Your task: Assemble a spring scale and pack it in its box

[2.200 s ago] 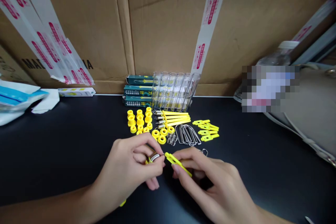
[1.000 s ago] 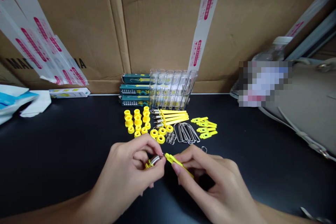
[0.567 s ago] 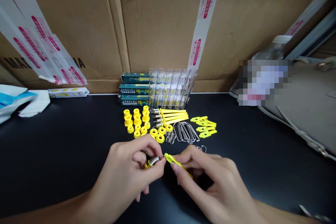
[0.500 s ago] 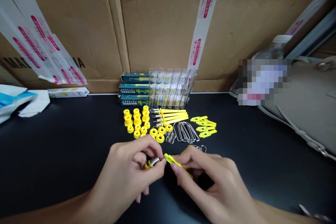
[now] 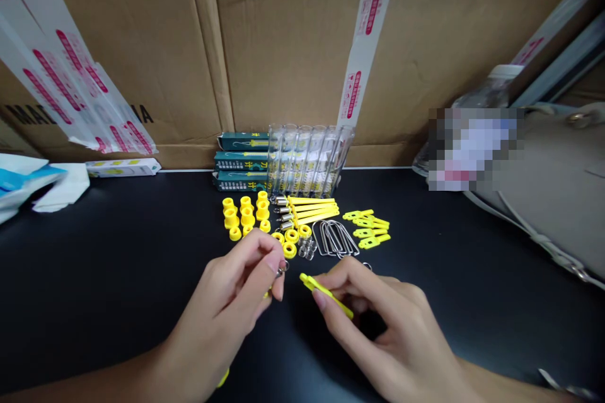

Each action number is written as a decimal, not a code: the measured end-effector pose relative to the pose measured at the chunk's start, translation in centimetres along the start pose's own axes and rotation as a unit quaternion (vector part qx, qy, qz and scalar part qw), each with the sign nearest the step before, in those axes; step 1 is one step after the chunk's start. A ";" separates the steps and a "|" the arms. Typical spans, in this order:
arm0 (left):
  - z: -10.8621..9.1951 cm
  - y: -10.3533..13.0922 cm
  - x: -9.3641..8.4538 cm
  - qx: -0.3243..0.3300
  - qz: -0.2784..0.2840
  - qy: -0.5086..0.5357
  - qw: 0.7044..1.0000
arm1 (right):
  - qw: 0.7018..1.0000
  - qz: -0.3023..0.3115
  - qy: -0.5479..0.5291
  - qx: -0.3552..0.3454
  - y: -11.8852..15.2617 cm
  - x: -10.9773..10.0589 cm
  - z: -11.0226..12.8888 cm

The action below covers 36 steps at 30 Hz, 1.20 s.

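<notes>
My left hand (image 5: 236, 296) is closed on a metal-and-yellow rod piece, mostly hidden by the fingers; its small metal ring (image 5: 285, 266) sticks out at the fingertips. A yellow end shows below the wrist. Between thumb and fingers, my right hand (image 5: 373, 321) pinches a yellow-green plastic clip (image 5: 326, 295), tilted, its tip pointing up-left. A gap separates the clip from the ring. Beyond the hands lie yellow caps (image 5: 231, 218), yellow rings (image 5: 289, 250), yellow rods with metal ends (image 5: 316, 209), small springs (image 5: 307, 247), bent metal hooks (image 5: 334, 238) and several similar clips (image 5: 373, 242).
Clear tubes (image 5: 309, 160) lean on green boxes (image 5: 241, 181) at the back, before a large cardboard box (image 5: 283, 44). A bottle (image 5: 482, 101) and a grey bag (image 5: 558, 189) are at the right. White-and-blue packaging (image 5: 61, 186) lies at the left.
My left hand has turned and moved slightly up-left, away from the clip, and its metal piece is now more hidden. The clip in my right hand has shifted slightly right.
</notes>
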<state>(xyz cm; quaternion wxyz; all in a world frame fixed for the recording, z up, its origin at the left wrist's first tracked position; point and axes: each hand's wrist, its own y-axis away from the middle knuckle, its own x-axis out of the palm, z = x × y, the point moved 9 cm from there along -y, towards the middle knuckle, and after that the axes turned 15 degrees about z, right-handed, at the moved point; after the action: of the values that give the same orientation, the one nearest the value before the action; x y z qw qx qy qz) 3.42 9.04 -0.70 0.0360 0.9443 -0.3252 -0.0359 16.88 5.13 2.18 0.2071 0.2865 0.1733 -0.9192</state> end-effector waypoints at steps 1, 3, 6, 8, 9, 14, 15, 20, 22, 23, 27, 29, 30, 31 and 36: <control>0.2 0.0 0.0 -0.006 0.001 0.008 1.000 | 1.000 0.000 0.000 0.001 0.0 0.0 0.0; 0.3 0.0 0.1 -0.003 0.008 0.008 1.000 | 1.000 0.002 0.000 0.000 -0.1 0.0 0.0; -0.5 0.2 0.3 0.023 0.013 -0.036 0.999 | 1.000 0.001 0.000 -0.005 -0.1 -0.1 0.2; -0.9 0.3 0.4 0.027 0.011 -0.075 0.997 | 1.000 -0.006 -0.002 -0.007 -0.1 -0.3 0.3; -1.0 0.3 0.4 0.022 0.011 -0.092 0.995 | 1.000 -0.010 -0.005 -0.009 -0.1 -0.4 0.3; -1.1 0.3 0.4 0.016 -0.004 -0.148 0.989 | 1.000 -0.015 -0.019 -0.007 0.0 -0.6 0.3; -1.2 0.3 0.2 0.022 -0.012 -0.155 0.988 | 1.000 -0.016 -0.023 -0.005 0.0 -0.6 0.3; -1.8 0.4 0.6 0.036 0.015 -0.146 0.988 | 0.998 -0.020 -0.063 -0.007 0.0 -0.6 -0.2; -1.8 0.3 1.1 0.032 0.045 -0.129 0.990 | 0.998 -0.014 -0.068 -0.009 0.0 -0.5 -0.4; -1.8 0.4 1.2 0.031 0.054 -0.122 0.991 | 0.998 -0.008 -0.069 -0.011 0.0 -0.4 -0.4; -1.7 0.4 1.4 0.032 0.062 -0.115 0.991 | 0.996 0.018 -0.086 -0.016 -0.1 0.1 -0.3; -1.7 0.4 1.4 0.035 0.058 -0.121 0.990 | 0.994 0.022 -0.102 -0.009 -0.2 0.2 -0.5; -1.6 0.4 1.4 0.036 0.055 -0.125 0.990 | 0.994 0.021 -0.109 -0.003 -0.2 0.2 -0.7; -1.6 0.4 1.4 0.037 0.054 -0.129 0.989 | 0.993 0.020 -0.115 0.003 -0.2 0.2 -0.8; -1.0 0.1 1.5 0.018 0.056 -0.153 0.986 | 0.991 0.017 -0.134 0.009 -0.3 0.3 -1.3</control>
<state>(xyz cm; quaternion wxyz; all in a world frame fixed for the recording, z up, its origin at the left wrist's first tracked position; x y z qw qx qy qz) 4.60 8.12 0.27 -0.0289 0.9084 -0.3801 -0.1719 17.11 5.83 1.03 0.2410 0.1659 0.1307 -0.9473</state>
